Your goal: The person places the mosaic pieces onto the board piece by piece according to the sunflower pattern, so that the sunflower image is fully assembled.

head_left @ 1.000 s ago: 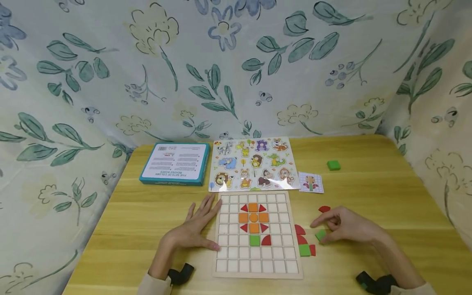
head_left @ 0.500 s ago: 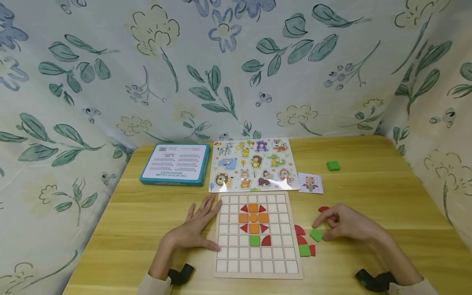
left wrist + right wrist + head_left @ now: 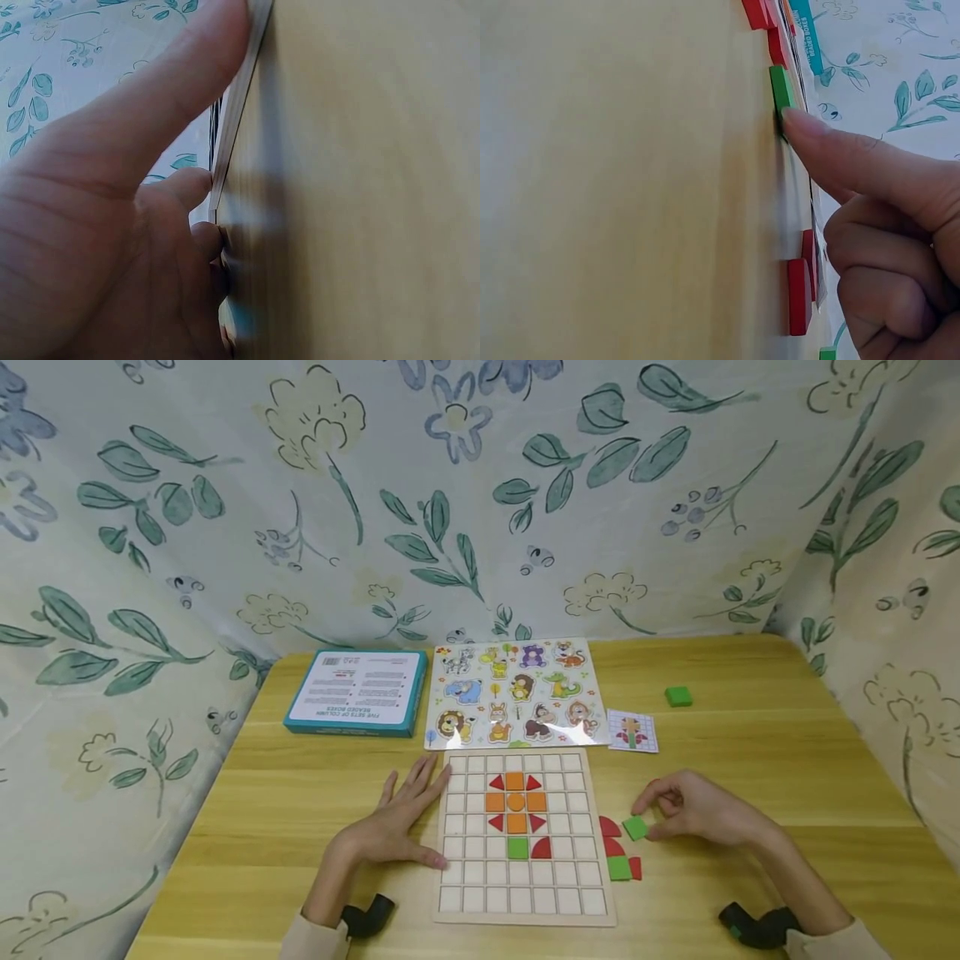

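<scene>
At the left edge of a wooden grid board (image 3: 465,900), my left hand (image 3: 393,827) lies with fingers spread. Its thumb and fingertips touch the frame, as the left wrist view also shows. My right hand (image 3: 701,810) pinches a green square tile (image 3: 635,827) between thumb and forefinger, right of the board. The thumb meets the tile's edge in the right wrist view, where the forefinger is mostly hidden. On the grid lie orange squares around an orange circle (image 3: 516,802), several red triangles (image 3: 497,822), a green square (image 3: 517,848) and a red quarter-circle (image 3: 542,848).
Beside the board's right edge lie red pieces (image 3: 609,828) and another green square (image 3: 618,868). A pattern card (image 3: 633,731) and a green block (image 3: 678,696) are farther back. Behind the board lie an animal puzzle sheet (image 3: 480,693) and a teal box (image 3: 356,693).
My right hand has moved the green square tile left and slightly away from me, nearer the board. It now covers most of a red piece behind it. My left hand has stayed put.
</scene>
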`<state>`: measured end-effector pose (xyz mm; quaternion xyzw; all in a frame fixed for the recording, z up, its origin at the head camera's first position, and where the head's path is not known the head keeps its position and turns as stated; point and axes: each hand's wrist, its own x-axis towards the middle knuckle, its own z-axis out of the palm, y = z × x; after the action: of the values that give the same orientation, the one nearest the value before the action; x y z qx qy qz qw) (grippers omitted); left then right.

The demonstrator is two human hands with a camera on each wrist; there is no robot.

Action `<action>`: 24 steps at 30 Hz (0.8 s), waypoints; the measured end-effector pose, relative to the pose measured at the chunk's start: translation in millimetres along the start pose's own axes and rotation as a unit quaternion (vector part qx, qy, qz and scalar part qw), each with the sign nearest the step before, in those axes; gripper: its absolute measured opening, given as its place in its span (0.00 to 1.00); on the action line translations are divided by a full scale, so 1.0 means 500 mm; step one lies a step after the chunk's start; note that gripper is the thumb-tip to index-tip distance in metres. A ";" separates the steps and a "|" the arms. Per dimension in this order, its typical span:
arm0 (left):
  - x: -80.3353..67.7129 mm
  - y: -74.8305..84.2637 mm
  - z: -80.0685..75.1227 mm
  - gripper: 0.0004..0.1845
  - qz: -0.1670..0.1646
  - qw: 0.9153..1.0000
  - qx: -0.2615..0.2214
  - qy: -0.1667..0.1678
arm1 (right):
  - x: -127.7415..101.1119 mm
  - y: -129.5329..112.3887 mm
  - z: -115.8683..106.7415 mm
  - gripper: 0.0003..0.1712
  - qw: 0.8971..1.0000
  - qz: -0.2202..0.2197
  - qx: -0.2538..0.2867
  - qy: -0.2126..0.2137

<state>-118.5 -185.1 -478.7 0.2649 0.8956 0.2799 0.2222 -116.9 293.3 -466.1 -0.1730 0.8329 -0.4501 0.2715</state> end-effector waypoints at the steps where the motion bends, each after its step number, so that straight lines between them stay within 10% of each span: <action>1: 0.000 0.000 0.000 0.69 0.000 1.000 0.001 0.000 | 0.002 -0.001 0.001 0.16 1.000 0.007 -0.003 0.005; 16: -0.002 0.001 -0.002 0.69 0.005 1.000 -0.012 0.002 | 0.011 -0.020 0.016 0.17 0.999 0.013 -0.025 0.043; 24: -0.004 -0.002 0.000 0.69 0.014 1.000 -0.014 0.006 | 0.044 -0.114 0.141 0.14 0.999 -0.012 0.010 0.044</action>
<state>-117.3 -186.9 -478.5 0.2724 0.8892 0.2967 0.2169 -89.2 204.8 -456.0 -0.1602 0.8374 -0.4688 0.2312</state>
